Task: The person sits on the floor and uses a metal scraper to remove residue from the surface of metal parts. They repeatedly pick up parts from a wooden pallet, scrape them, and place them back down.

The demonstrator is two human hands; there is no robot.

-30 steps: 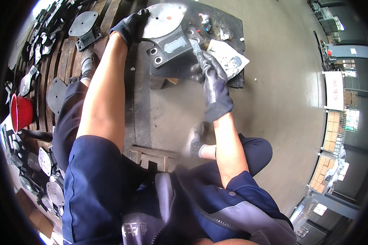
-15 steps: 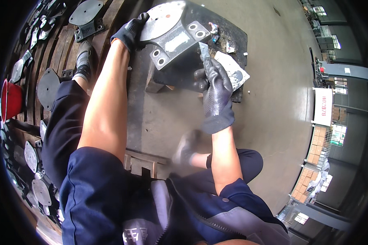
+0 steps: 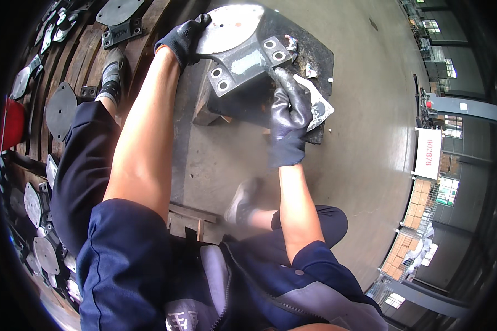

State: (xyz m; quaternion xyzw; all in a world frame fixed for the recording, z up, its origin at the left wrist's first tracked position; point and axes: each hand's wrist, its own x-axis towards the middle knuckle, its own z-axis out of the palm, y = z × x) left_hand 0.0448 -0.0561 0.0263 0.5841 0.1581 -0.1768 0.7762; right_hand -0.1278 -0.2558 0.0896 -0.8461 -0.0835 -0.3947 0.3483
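Note:
A grey metal bracket (image 3: 234, 83) with a bright round plate and two bolt-hole feet rests on a dark work stand. My left hand (image 3: 186, 39), in a black coated glove, is closed on the left edge of its round plate. A light grey smear of paste (image 3: 247, 63) covers the middle of the bracket's neck. My gloved right hand (image 3: 290, 113) is closed around a thin flat scraper (image 3: 270, 72). The scraper's tip lies at the right side of the smear; the fingers hide the rest. Beside that hand is a white card (image 3: 320, 110) with dark grey smudges.
Crumpled tubes and scraps (image 3: 291, 47) litter the dark stand top (image 3: 315, 52). To the left, a wooden pallet (image 3: 85, 60) carries several similar brackets (image 3: 62, 112) and a red bucket (image 3: 12, 124). Shelving with cartons (image 3: 417, 201) lines the far right.
My right hand has come down and left, bringing the scraper from above the card onto the bracket's neck. My left hand keeps its hold on the plate. The view has shifted slightly.

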